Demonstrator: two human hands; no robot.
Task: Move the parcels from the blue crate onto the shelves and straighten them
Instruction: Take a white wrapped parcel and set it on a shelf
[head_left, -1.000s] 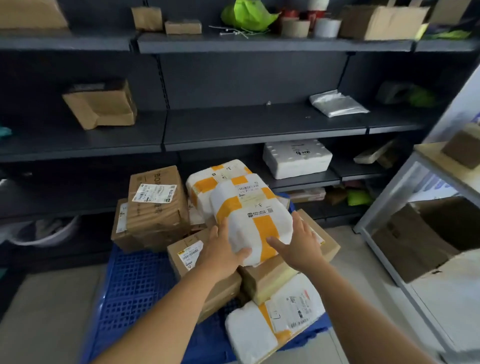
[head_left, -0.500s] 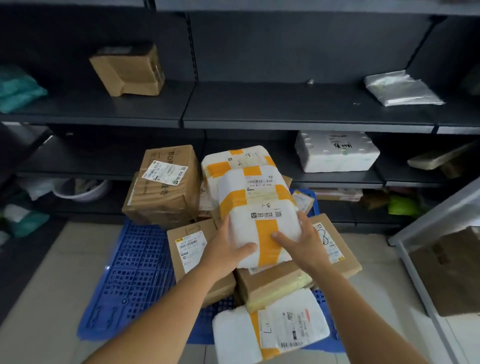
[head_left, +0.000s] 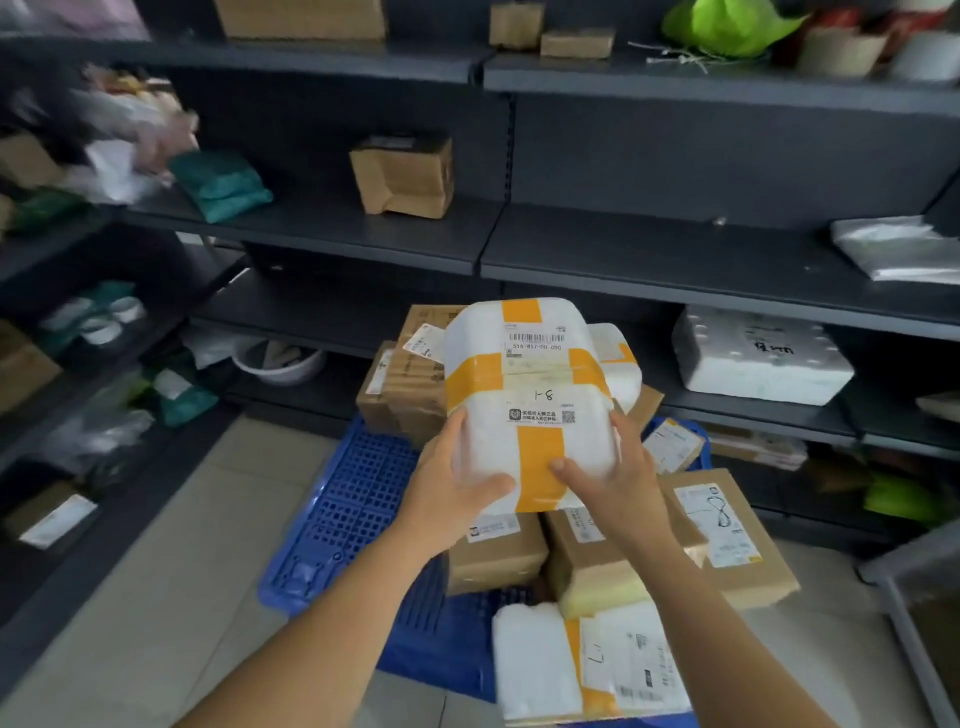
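Note:
A white foam parcel (head_left: 524, 374) bound with orange tape is lifted above the pile, gripped at its near corners by my left hand (head_left: 452, 483) and my right hand (head_left: 613, 483), thumbs on top. Below it the blue crate (head_left: 358, 499) holds several brown cardboard parcels (head_left: 410, 384) and, at its near end, another white taped parcel (head_left: 582, 665). Dark grey shelves (head_left: 675, 260) run across the wall behind the crate.
On the middle shelf sit a brown box (head_left: 405, 176), a teal bag (head_left: 223, 187) and a clear plastic bag (head_left: 898, 249). A white foam box (head_left: 758, 358) lies on the lower shelf. Cluttered shelves stand at the left, and a metal frame (head_left: 909, 639) at the right.
Both hands have lifted the white taped parcel up off the pile, and my view has swung left and upward toward the shelves.

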